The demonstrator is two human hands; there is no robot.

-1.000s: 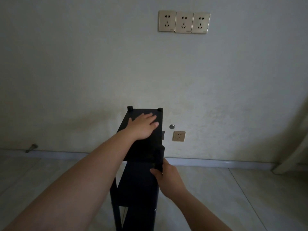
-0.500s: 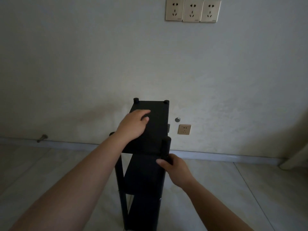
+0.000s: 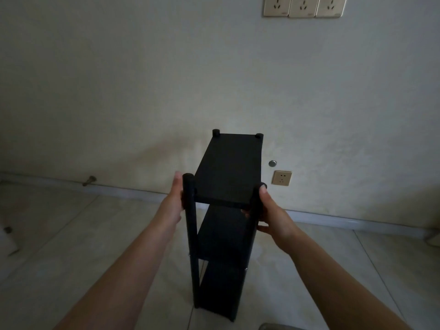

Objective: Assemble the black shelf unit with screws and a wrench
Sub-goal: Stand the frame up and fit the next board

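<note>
Dim plaster wall (image 3: 142, 91) with a triple socket (image 3: 303, 7) high up; single socket (image 3: 282, 177) near the skirting; pale tiled floor (image 3: 71, 234).

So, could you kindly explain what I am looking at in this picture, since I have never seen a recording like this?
There is no machine here: a person wears one camera on the head, looking forward and down, so you see their own two bare arms. A black shelf unit stands upright on a tiled floor before a wall with sockets. The left hand holds the shelf unit's near left post, and the right hand grips the near right post. No screws or wrench can be made out on the floor.
</note>
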